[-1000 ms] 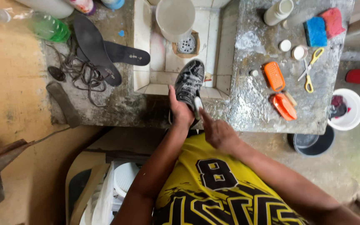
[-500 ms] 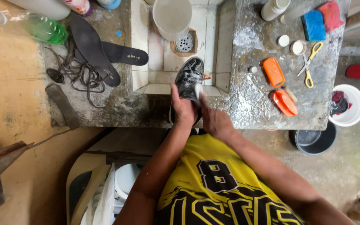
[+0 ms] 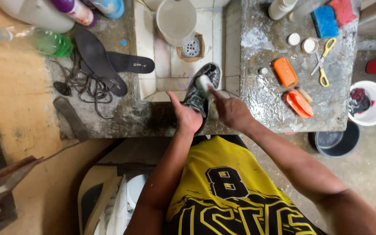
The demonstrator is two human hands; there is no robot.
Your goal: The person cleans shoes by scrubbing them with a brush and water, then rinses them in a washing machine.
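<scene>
The dark shoe [image 3: 201, 93] sits tilted on the front rim of the tiled sink [image 3: 146, 85], toe pointing toward the drain. Your left hand [image 3: 187, 116] has its fingers clamped around the shoe's heel end. Your right hand [image 3: 230, 111] has its fingers closed on a small pale brush [image 3: 204, 82] pressed to the upper. On the table [image 3: 266, 109], two orange brushes [image 3: 291, 87] and yellow scissors [image 3: 323, 61] lie to the right; black insoles [image 3: 109, 65] and laces [image 3: 83, 85] lie left.

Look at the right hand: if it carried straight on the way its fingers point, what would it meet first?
The right hand points up-left, holding a small white brush against the dark shoe. Straight on, it would likely meet the shoe first; beyond lies the tiled sink basin.
</scene>
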